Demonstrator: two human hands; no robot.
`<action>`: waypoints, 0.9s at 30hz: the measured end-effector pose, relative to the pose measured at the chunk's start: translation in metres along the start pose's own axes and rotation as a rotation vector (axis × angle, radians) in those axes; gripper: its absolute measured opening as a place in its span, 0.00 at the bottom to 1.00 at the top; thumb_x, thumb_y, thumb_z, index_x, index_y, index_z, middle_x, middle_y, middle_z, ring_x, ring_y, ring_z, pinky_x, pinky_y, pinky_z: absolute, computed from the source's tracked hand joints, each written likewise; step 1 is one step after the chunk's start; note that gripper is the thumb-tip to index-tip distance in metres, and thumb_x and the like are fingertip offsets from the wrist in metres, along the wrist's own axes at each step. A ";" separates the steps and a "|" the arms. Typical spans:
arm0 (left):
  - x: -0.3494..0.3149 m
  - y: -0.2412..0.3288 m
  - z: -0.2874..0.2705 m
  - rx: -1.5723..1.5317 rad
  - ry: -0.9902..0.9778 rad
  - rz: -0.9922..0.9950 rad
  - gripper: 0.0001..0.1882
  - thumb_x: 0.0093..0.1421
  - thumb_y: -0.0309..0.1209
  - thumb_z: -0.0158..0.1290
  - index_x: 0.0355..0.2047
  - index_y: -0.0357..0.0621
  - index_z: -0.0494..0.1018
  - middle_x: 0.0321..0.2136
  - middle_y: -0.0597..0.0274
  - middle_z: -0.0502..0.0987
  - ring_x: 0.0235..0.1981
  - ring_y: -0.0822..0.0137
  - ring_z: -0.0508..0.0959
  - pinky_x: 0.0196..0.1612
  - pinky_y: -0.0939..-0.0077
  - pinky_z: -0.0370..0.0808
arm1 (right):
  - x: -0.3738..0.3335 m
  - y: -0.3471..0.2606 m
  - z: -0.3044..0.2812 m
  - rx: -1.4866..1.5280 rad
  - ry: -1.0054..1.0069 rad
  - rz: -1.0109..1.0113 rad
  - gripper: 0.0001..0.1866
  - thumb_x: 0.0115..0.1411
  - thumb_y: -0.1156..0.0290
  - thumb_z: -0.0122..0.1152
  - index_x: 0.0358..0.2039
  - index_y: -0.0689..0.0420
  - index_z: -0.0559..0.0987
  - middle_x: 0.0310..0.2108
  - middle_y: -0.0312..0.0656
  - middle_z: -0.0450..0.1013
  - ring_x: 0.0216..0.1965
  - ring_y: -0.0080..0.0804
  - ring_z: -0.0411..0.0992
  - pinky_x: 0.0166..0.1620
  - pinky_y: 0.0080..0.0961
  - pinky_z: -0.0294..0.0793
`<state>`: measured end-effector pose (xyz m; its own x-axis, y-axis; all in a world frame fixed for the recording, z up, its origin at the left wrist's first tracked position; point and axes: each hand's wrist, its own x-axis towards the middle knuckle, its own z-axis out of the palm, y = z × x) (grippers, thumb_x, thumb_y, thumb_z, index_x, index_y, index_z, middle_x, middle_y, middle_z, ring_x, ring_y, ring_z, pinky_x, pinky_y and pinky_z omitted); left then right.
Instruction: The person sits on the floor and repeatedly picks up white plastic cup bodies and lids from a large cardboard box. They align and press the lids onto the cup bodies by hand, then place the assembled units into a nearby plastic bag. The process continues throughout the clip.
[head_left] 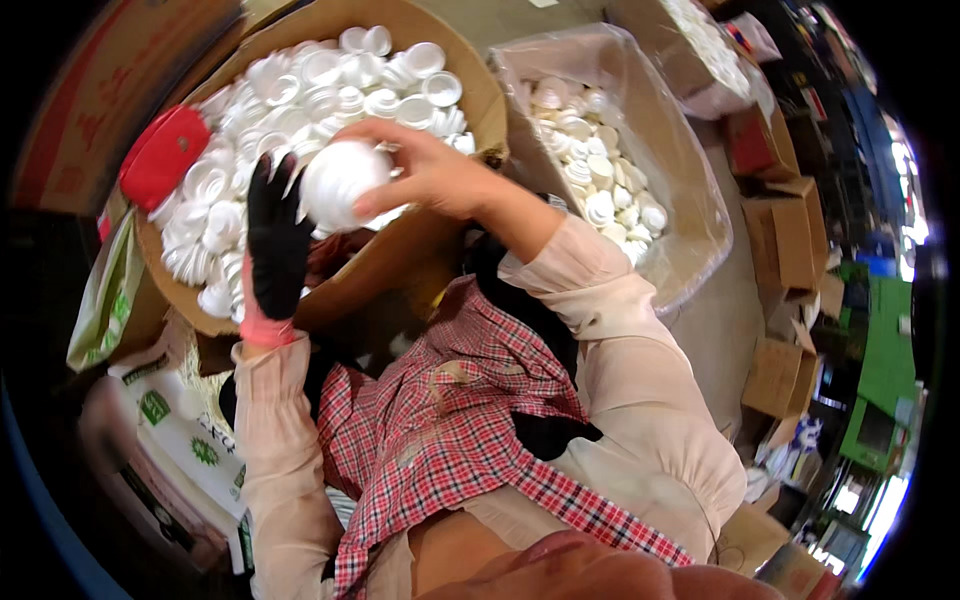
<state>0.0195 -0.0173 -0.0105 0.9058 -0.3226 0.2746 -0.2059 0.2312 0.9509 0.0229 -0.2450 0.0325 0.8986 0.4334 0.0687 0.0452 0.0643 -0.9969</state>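
Note:
My bare right hand (428,172) grips a white round plastic lid (343,186), thumb on the near side and fingers curled over the far edge. Just left of the lid is my left hand (277,240), in a black glove with a pink cuff. Its fingers stretch upward and are apart, close to the lid's left edge; whether they touch it I cannot tell. Below both hands stands a large cardboard box (487,95) heaped with white plastic lids (290,85) of the same kind. A red zipped pouch (165,157) lies on the heap's left side.
To the right, a plastic-lined carton (690,235) holds cream and white round pieces (600,165). Several brown cartons (785,235) line the floor farther right, before green machinery (880,370). White printed sacks (165,420) lie at the lower left.

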 end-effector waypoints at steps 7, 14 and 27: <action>0.003 -0.010 -0.017 -0.224 0.062 -0.266 0.26 0.67 0.32 0.36 0.63 0.37 0.52 0.61 0.46 0.57 0.62 0.50 0.61 0.61 0.56 0.63 | -0.203 0.109 -0.269 -0.236 1.074 0.425 0.25 0.42 0.67 0.76 0.40 0.64 0.78 0.36 0.44 0.77 0.35 0.30 0.75 0.37 0.26 0.74; 0.002 -0.040 -0.023 -0.120 -0.025 -0.432 0.24 0.67 0.29 0.35 0.62 0.33 0.52 0.60 0.46 0.59 0.61 0.52 0.63 0.60 0.61 0.67 | -0.303 0.305 -0.298 -0.356 1.430 0.996 0.25 0.41 0.52 0.76 0.23 0.63 0.79 0.23 0.43 0.75 0.25 0.35 0.73 0.29 0.36 0.71; -0.003 -0.030 -0.048 -0.227 0.284 -0.421 0.20 0.68 0.33 0.39 0.57 0.35 0.62 0.54 0.48 0.68 0.56 0.53 0.69 0.58 0.60 0.69 | -0.117 0.162 -0.260 -1.078 0.946 -0.054 0.11 0.54 0.71 0.61 0.37 0.60 0.79 0.34 0.49 0.75 0.35 0.44 0.73 0.41 0.35 0.73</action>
<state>0.0410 0.0206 -0.0466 0.9634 -0.1772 -0.2013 0.2516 0.3376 0.9070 0.0390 -0.5193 -0.1472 0.8131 -0.3250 0.4830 0.0059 -0.8250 -0.5651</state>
